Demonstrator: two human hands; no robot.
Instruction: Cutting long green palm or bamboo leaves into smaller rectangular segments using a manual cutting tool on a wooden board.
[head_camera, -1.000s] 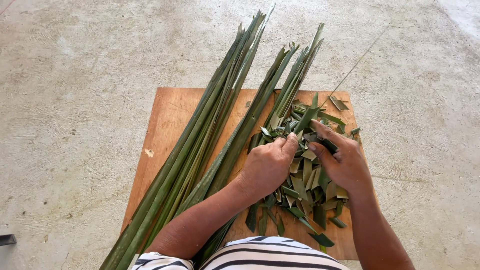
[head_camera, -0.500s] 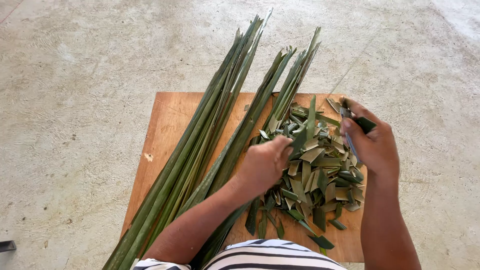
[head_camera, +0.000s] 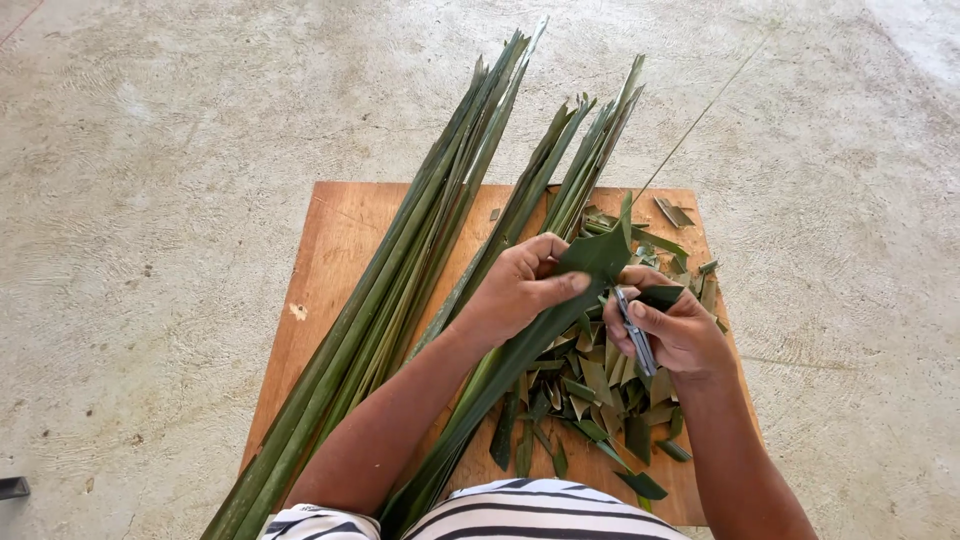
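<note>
**Leaves and cuttings on one board**

Board (head_camera: 340, 250): one, wooden, flat on a concrete floor (head_camera: 150, 150).

Leaves: two bundles of long green blades. The larger bundle (head_camera: 400, 290) crosses the board's left half on a slant, tips running past its far edge. The smaller bundle (head_camera: 585, 160) fans out over the far edge, right of centre.

Leaf (head_camera: 590, 262): one broad blade, lifted above the board's middle.

Cuttings (head_camera: 590, 385): a heap on the board's right half (too many and too overlapped to count).

Blade (head_camera: 634, 330): one, small and metal, above the heap.

Left hand (head_camera: 525, 285): forearm reaching in from the near edge, fingers curled and pinched shut on the leaf.

Right hand (head_camera: 675, 330): just right of the left, wrist bent inward, closed around the blade, thumb along it, fingertips touching the leaf.
</note>
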